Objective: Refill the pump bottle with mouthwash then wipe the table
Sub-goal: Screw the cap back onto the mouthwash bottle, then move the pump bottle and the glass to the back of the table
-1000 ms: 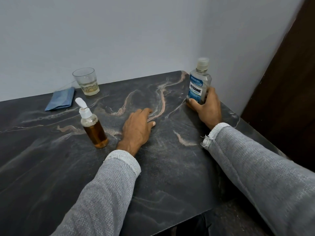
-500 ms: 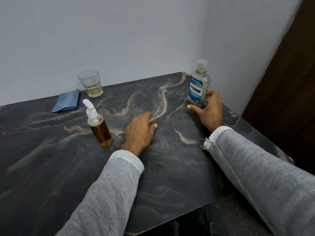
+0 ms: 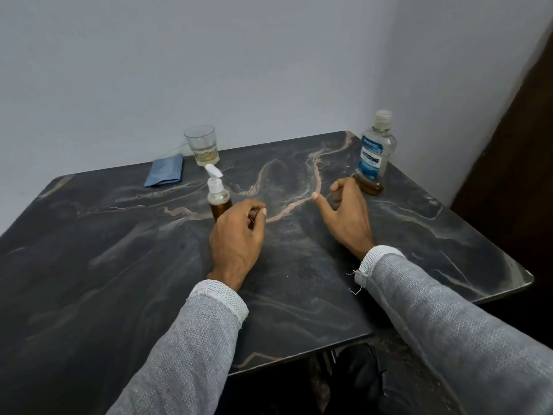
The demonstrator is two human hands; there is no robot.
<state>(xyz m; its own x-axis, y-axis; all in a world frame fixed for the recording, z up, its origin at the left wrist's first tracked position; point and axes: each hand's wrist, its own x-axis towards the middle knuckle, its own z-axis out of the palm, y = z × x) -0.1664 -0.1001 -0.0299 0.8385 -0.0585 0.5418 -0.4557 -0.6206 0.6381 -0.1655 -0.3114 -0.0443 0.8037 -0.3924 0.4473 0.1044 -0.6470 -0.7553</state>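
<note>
A small pump bottle (image 3: 217, 193) with a white pump and amber liquid stands mid-table. My left hand (image 3: 236, 238) is right in front of it and hides its lower part; the fingers are loosely curled and hold nothing that I can see. The mouthwash bottle (image 3: 372, 157), clear with a blue label and its cap on, stands upright at the back right with a little amber liquid at the bottom. My right hand (image 3: 347, 217) hovers just left of it, apart from it, thumb out and fingers relaxed. A folded blue cloth (image 3: 165, 174) lies at the back left.
The dark marbled table (image 3: 119, 250) sits in a corner of grey walls. A drinking glass (image 3: 203, 145) with a little pale liquid stands behind the pump bottle, next to the cloth. A dark brown door (image 3: 514, 145) is at the right.
My right hand has let go of the mouthwash bottle and drawn back to the left. My left hand has lifted off the table, curled its fingers and moved close to the pump bottle.
</note>
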